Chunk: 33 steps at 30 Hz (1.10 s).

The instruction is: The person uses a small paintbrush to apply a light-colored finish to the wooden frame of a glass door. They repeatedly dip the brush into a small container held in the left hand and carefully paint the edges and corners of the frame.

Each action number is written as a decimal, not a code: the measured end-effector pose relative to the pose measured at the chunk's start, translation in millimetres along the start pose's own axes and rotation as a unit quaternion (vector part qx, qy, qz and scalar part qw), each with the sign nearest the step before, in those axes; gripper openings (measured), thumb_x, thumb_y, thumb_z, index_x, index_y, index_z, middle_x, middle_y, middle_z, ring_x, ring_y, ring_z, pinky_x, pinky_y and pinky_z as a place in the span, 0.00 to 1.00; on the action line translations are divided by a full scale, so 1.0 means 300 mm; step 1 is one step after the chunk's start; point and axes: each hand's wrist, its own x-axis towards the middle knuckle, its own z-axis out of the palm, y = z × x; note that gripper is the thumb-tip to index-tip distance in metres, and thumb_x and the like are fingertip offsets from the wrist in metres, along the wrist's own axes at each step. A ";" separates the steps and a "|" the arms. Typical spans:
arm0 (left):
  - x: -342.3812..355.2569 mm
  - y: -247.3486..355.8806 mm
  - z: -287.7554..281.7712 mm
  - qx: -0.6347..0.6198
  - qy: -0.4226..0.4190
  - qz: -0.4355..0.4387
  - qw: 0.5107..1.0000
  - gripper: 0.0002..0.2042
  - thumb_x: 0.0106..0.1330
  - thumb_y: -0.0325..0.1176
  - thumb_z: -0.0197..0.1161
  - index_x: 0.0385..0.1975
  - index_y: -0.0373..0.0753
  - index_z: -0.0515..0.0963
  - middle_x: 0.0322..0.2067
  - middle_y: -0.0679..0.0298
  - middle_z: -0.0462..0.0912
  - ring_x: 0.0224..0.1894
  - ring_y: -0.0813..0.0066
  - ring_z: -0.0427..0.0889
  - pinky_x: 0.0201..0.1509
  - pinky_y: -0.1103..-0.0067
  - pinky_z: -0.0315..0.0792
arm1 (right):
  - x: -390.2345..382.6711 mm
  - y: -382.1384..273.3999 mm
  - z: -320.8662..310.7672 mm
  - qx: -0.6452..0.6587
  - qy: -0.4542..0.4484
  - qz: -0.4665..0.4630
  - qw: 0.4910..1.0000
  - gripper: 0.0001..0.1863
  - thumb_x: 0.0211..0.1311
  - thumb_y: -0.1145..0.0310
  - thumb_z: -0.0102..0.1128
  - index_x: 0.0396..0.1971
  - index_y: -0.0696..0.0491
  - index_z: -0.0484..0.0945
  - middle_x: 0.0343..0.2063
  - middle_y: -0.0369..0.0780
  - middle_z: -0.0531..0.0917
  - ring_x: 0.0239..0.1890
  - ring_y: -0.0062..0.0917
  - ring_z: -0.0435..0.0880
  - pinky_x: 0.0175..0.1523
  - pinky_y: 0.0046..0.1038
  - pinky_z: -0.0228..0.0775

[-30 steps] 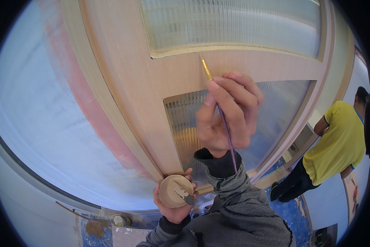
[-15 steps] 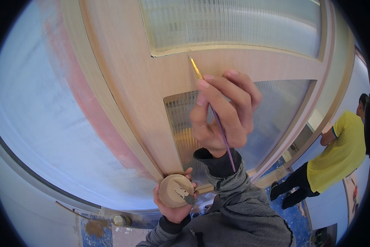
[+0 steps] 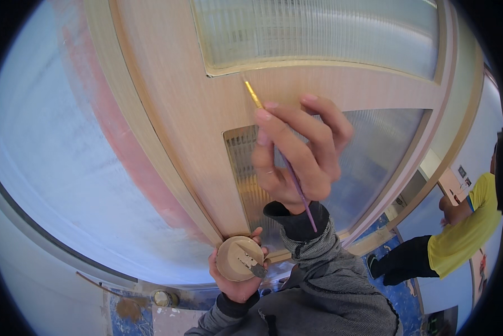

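Note:
Between the thumb and fingers of my right hand (image 3: 299, 148) is a thin paintbrush (image 3: 254, 94) with a purple handle and gold ferrule. Its tip points up at the wooden door rail (image 3: 313, 87), close below the trim of the upper ribbed glass pane (image 3: 324, 33); whether the tip touches cannot be told. Lower down, my left hand (image 3: 237, 288) grips a small round bowl (image 3: 224, 259) from beneath. The bowl holds beige paste or paint, and a small putty knife (image 3: 254, 266) smeared with beige rests in it. A lower ribbed glass pane (image 3: 374, 145) lies partly behind my right hand.
At left, a pale wall (image 3: 50, 140) carries a reddish vertical band beside the door frame. A person in a yellow shirt (image 3: 464, 241) stands at the right. An open can (image 3: 163, 298) and a brown stain (image 3: 129, 309) are on the blue-covered floor.
My right hand has slid the brush slightly left along the rail beneath the upper pane. The left hand and bowl stay put. The person in yellow has shifted right and lower.

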 end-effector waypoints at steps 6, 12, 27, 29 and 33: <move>0.003 -0.006 0.026 0.067 0.017 0.013 0.998 0.48 0.64 0.64 0.50 0.69 0.23 0.51 0.52 0.58 0.71 0.50 0.61 0.71 0.45 0.69 0.69 | 0.009 -0.022 0.008 0.025 0.007 0.017 1.000 0.17 0.46 0.81 0.65 0.38 0.50 0.86 0.38 0.36 0.87 0.46 0.37 0.79 0.55 0.33 0.71; -0.003 -0.004 0.009 0.008 0.020 0.014 1.000 0.38 0.67 0.64 0.42 0.65 0.37 0.68 0.67 0.50 0.63 0.50 0.55 0.73 0.45 0.64 0.69 | -0.010 0.003 0.013 0.037 0.077 0.055 0.995 0.14 0.52 0.82 0.61 0.39 0.56 0.84 0.38 0.42 0.84 0.44 0.40 0.81 0.50 0.34 0.76; 0.001 -0.007 0.009 0.059 0.011 0.013 0.998 0.49 0.64 0.65 0.50 0.69 0.23 0.51 0.52 0.57 0.72 0.49 0.60 0.71 0.46 0.69 0.70 | -0.004 0.006 0.005 0.026 0.065 0.035 0.997 0.12 0.54 0.80 0.61 0.40 0.57 0.83 0.38 0.42 0.84 0.44 0.41 0.82 0.49 0.35 0.76; 0.002 -0.008 0.014 0.064 0.015 0.015 0.998 0.49 0.64 0.65 0.50 0.69 0.23 0.51 0.52 0.57 0.72 0.49 0.61 0.71 0.45 0.69 0.70 | -0.002 0.006 0.005 0.022 0.063 0.035 0.997 0.11 0.55 0.80 0.61 0.40 0.57 0.83 0.38 0.42 0.84 0.44 0.41 0.82 0.49 0.36 0.76; 0.003 -0.009 0.014 0.071 0.018 0.017 0.997 0.48 0.64 0.65 0.49 0.69 0.23 0.52 0.52 0.57 0.72 0.48 0.61 0.71 0.45 0.70 0.69 | -0.001 0.006 -0.002 0.033 0.065 0.040 0.997 0.11 0.56 0.78 0.61 0.40 0.59 0.82 0.38 0.43 0.84 0.44 0.42 0.82 0.50 0.37 0.76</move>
